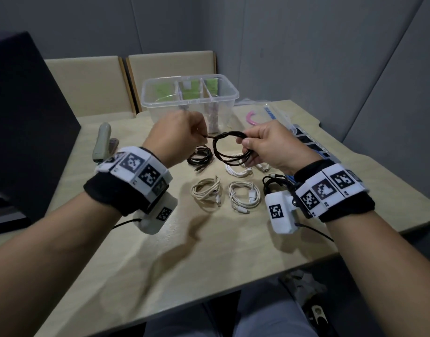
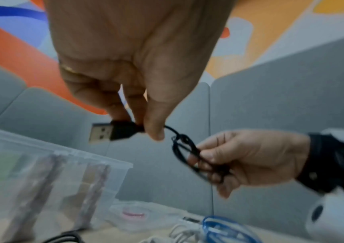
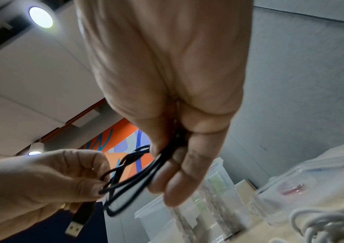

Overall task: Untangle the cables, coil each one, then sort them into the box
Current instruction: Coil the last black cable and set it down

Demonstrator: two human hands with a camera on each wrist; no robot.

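A black cable is looped into a coil and held above the table. My right hand grips the coil's loops between thumb and fingers. My left hand pinches the cable's free end just behind its USB plug, which also shows in the right wrist view as a plug hanging below the left hand. The clear divided box stands behind the hands. On the table lie coiled cables: a black one, a white one, a cream one and another white one.
A black cable bundle lies by my right wrist. A clear lid and flat organiser sit at the right, with a pink ring beside them. A grey device lies at the left, near a dark panel. Two chairs stand behind the table.
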